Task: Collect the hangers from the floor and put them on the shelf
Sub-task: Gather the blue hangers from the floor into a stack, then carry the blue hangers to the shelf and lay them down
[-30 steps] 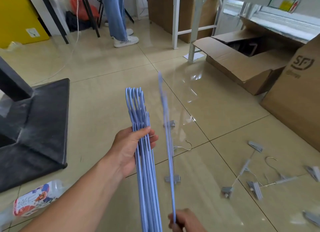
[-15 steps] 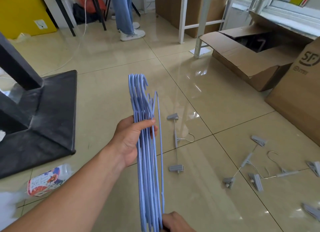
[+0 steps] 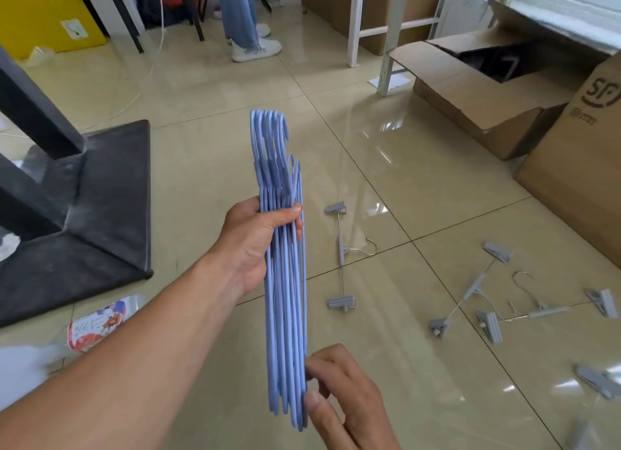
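Note:
My left hand [image 3: 257, 239] grips a stack of several blue hangers [image 3: 285, 302] edge-on, hooks pointing away from me. My right hand [image 3: 342, 399] is at the stack's near end, fingertips pinching the rightmost blue hanger against the bundle. On the tiled floor to the right lie grey clip hangers with metal hooks: one [image 3: 341, 253] just right of the stack, and more [image 3: 487, 298] scattered further right, with another [image 3: 594, 380] at the right edge. No shelf is identifiable in view.
A black metal stand base [image 3: 84, 207] is on the left. A printed plastic packet [image 3: 97, 325] lies by my left forearm. Open cardboard boxes [image 3: 477, 90] and a tall box [image 3: 584, 154] stand right. A person's legs [image 3: 242, 16] and white frame legs [image 3: 356, 23] are far back.
The single blue hanger held apart by my right hand has been brought left and joined to the stack in my left hand. My right hand has risen into view at the stack's near end.

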### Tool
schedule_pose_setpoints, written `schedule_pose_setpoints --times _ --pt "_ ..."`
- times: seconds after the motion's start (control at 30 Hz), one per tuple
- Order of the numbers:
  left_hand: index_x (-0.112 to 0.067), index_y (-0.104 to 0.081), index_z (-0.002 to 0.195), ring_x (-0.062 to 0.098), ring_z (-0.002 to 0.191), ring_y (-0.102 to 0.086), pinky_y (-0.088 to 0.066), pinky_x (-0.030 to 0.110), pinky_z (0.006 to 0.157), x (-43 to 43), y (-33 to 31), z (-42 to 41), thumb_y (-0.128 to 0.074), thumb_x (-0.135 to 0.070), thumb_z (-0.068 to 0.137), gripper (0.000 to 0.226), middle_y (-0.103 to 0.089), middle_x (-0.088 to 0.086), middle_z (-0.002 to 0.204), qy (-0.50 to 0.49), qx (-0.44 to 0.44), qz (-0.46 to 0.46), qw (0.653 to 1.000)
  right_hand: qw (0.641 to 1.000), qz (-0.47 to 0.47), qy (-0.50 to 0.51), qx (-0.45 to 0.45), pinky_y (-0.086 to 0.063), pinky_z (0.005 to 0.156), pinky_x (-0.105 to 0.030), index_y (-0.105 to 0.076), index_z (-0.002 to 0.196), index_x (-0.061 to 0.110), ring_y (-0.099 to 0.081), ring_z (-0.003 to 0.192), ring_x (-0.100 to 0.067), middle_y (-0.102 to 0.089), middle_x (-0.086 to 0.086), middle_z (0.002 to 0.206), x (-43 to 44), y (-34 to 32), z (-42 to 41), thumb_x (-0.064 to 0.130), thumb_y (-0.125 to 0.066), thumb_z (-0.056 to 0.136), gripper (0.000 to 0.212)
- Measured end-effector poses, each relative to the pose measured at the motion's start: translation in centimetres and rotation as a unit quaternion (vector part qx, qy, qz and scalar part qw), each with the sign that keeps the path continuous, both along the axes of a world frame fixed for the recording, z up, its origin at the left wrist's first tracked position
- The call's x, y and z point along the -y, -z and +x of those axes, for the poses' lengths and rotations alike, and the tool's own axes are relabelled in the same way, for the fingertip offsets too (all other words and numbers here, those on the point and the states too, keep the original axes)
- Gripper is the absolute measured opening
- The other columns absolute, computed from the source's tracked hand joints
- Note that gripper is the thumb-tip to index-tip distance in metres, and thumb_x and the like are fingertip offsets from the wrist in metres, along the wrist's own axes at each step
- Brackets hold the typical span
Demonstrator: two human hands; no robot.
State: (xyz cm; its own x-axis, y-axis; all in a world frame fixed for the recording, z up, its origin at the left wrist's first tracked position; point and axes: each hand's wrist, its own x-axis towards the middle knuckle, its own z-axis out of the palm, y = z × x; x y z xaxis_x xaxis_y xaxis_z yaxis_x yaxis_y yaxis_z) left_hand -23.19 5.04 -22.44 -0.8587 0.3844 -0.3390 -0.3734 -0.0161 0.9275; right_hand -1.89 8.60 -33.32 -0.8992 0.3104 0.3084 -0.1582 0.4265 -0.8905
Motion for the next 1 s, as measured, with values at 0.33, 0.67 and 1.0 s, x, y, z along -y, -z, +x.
schedule_pose_setpoints --times 0.33,0.67,1.0 --pt "-0.001 -0.068 0.087 0.016 0.057 -0.062 -0.053 0.024 0.058 1.1 0.5 1.0 -0.069 0.004 0.079 0.010 -0.063 0.008 0.066 0.002 -0.020 -0.007 1.000 0.986 -0.151 -0.027 0.060 -0.052 0.073 -0.044 -0.066 0.105 0.011 -0.058 0.078 -0.026 -0.063 -0.005 0.087 -0.6 -2.4 -3.6 0.030 -0.055 0.093 0.024" --pt "-0.007 -0.060 0.079 0.017 0.049 -0.055 -0.049 0.027 0.051 3.2 -0.7 0.8 -0.074 0.001 0.076 0.016 -0.057 0.005 0.057 0.131 -0.100 -0.102 0.981 0.991 0.056 0.121 0.004 -0.051 0.087 -0.039 -0.062 0.121 0.007 -0.058 0.099 -0.020 -0.061 -0.006 0.114 -6.0 -4.0 -8.9 0.002 -0.061 0.072 0.050" --pt "-0.008 -0.056 0.077 0.019 0.049 -0.048 -0.043 0.026 0.046 5.0 -3.9 0.8 -0.070 0.009 0.077 0.022 -0.052 0.015 0.064 0.369 -0.097 -0.095 0.919 0.894 0.447 -0.015 -0.028 -0.051 0.087 -0.042 -0.065 0.124 0.003 -0.066 0.105 -0.036 -0.071 -0.013 0.113 -11.8 -7.5 -14.8 0.015 -0.049 0.076 0.052"
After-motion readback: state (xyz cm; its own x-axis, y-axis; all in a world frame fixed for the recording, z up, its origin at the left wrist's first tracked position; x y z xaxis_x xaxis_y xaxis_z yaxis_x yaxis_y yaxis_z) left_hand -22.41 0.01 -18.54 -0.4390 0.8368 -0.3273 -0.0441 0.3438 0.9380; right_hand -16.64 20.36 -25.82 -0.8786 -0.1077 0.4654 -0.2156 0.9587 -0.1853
